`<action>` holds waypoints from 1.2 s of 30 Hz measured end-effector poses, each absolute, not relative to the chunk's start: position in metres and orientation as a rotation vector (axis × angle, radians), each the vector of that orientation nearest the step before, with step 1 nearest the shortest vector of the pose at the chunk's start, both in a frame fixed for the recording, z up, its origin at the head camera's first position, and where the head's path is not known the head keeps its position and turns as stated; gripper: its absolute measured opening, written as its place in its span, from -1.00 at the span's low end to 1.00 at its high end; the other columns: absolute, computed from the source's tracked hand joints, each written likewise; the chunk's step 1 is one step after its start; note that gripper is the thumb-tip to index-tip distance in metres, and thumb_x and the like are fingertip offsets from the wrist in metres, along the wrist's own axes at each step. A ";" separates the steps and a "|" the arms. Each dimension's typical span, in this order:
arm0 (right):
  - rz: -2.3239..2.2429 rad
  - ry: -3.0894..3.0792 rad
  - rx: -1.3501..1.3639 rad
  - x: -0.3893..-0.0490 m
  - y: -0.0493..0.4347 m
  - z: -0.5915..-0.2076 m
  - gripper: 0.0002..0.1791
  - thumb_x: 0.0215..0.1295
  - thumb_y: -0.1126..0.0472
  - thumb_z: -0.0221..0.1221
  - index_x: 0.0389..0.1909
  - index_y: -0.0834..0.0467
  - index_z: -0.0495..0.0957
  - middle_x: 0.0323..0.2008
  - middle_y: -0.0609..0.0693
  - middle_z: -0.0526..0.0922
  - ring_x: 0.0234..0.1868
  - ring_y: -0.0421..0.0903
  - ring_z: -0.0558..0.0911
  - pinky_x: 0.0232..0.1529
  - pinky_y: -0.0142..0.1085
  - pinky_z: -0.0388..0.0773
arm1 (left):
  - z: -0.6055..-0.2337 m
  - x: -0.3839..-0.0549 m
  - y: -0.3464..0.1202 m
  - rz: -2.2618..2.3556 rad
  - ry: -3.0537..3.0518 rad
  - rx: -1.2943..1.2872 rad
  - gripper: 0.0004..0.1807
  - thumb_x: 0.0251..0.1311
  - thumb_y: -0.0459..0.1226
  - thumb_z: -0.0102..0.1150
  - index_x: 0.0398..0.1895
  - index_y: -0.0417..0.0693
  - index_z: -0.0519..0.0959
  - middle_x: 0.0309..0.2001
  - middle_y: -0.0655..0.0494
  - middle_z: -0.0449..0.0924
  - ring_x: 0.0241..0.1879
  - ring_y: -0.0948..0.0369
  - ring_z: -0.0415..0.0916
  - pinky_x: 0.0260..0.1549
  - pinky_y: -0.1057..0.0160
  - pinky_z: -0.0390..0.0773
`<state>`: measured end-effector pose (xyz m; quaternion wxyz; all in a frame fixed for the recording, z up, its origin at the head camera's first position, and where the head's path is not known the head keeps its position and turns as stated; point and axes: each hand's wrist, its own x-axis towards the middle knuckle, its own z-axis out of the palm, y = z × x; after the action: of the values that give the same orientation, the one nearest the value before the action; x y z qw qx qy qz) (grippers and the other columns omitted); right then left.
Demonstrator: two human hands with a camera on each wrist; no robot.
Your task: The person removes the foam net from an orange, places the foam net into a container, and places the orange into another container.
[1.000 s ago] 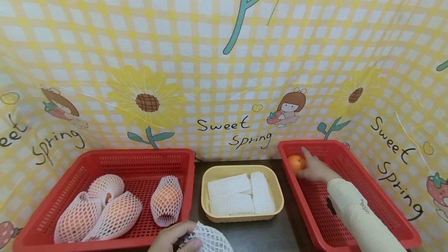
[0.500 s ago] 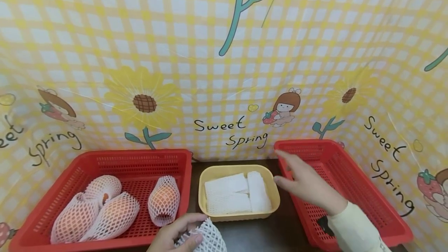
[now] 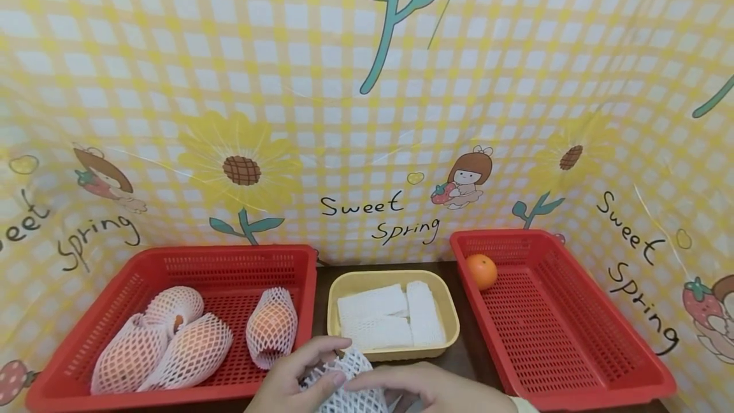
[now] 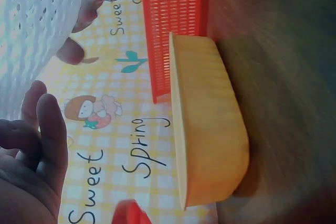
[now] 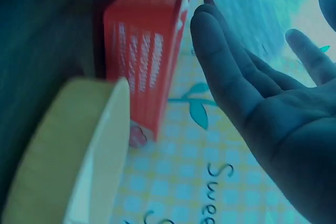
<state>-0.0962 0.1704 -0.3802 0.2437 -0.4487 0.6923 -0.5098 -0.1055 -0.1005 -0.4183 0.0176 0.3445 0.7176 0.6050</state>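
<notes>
Left hand: fingers and thumb pinching one white foam net. Right hand: fingers extended, forefinger against the net's right side. Net: between both hands, over the table's near edge; contents hidden.

Yellow tub, just beyond: flat white nets inside.

Left red basket: three netted fruits touching, near left corner; another netted fruit, right edge.

Right red basket: one orange, far left corner.

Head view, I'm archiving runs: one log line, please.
left hand: holds foam net | right hand: at net | orange: in right red basket
</notes>
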 end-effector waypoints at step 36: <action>-2.065 2.286 -0.353 -0.114 0.170 -0.410 -0.56 0.43 0.26 0.21 0.30 0.12 0.56 0.04 0.11 0.55 -0.22 -0.18 0.51 -0.13 -0.32 0.50 | -0.413 -0.131 -0.040 1.976 2.295 0.628 -0.50 0.29 -0.39 0.28 0.30 -0.02 0.53 0.16 0.01 0.42 -0.33 0.23 0.37 -0.35 0.32 0.53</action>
<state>-0.1143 0.1700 -0.4103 0.0204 -0.1138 0.7370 -0.6659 -0.1311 -0.0403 -0.4135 0.0246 0.2031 0.7418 0.6386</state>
